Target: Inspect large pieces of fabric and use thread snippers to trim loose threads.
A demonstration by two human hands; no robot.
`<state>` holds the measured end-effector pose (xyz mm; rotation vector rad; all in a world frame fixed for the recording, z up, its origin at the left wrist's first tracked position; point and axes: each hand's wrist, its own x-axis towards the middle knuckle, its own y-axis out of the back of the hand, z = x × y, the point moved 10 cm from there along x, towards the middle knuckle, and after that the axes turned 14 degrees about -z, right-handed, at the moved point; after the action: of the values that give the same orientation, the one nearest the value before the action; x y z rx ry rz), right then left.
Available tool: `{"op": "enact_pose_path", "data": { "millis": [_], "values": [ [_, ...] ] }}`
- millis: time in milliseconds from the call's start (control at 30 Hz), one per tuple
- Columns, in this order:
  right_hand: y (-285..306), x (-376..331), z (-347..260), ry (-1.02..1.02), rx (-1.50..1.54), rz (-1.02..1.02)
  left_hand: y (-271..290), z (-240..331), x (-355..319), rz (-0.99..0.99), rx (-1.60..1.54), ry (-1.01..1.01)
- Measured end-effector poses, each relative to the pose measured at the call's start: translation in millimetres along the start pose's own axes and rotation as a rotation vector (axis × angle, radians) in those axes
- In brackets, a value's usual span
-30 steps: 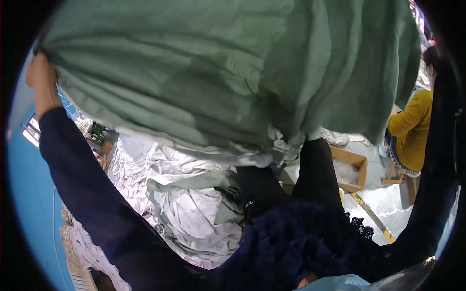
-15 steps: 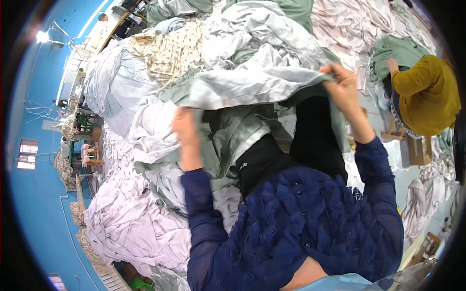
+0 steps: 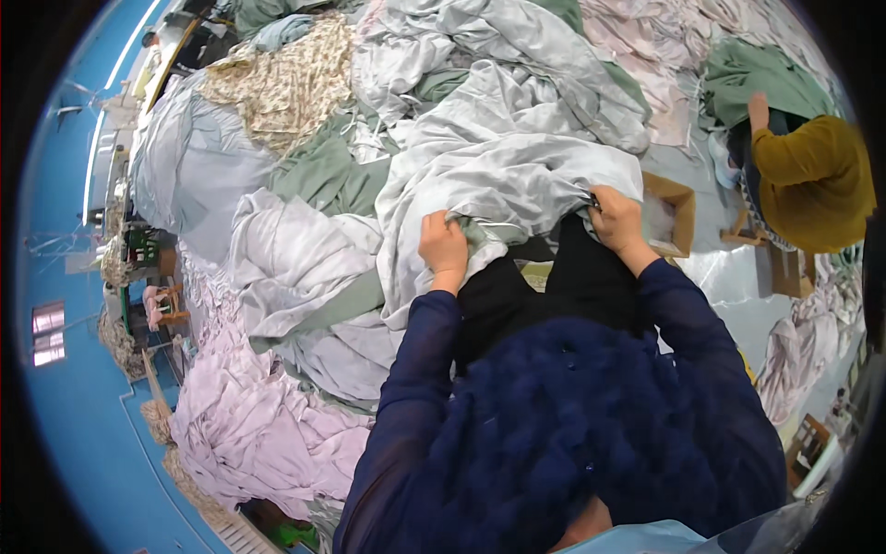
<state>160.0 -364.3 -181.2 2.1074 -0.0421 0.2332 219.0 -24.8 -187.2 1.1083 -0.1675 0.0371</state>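
While I look down from the head camera, my left hand [image 3: 445, 246] and right hand [image 3: 616, 220] each clutch the near edge of a pale grey sheet [image 3: 503, 180], fingers closed on bunched cloth. It spreads away from both hands toward twelve o'clock, over the heap of linens [image 3: 277, 277]. A cardboard box [image 3: 669, 214] sits at three o'clock of my right hand.

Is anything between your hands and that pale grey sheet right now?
Nothing visible: the left hand and right hand both grip the pale grey sheet directly by its near edge, in front of the heap of fabrics.
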Motion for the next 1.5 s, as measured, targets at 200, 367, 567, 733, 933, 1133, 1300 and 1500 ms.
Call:
{"op": "enact_pose_path", "data": {
  "millis": [200,367,567,733,933,1133,1300,1500],
  "values": [
    [0.2,9.4,12.5,-0.038,-0.037,-0.024,-13.8,2.4,14.6,-0.05,0.03,0.015],
    [-4.1,10.5,14.0,-0.077,-0.056,-0.034,-22.2,1.6,25.0,-0.068,0.044,-0.01],
    [-10.4,16.6,19.5,-0.102,-0.076,-0.024,-29.6,-9.0,33.3,-0.113,0.067,0.029],
    [-26.0,21.1,22.9,-0.114,-0.059,-0.045,-29.2,-16.9,30.6,-0.085,0.034,0.044],
    [-35.1,25.1,23.5,-0.104,-0.129,-0.01,-23.6,-48.8,16.8,-0.016,-0.14,0.107],
    [-40.4,28.5,22.1,-0.105,-0.14,-0.049,-16.9,-76.7,-1.0,-0.082,-0.438,0.246],
    [-38.1,25.1,23.5,-0.089,-0.099,-0.047,-16.7,-86.2,-16.7,-0.246,-0.847,0.399],
    [-20.1,-5.6,30.9,-0.161,0.079,0.01,121.1,-149.5,-39.0,0.411,-1.027,0.362]
  ]
}}
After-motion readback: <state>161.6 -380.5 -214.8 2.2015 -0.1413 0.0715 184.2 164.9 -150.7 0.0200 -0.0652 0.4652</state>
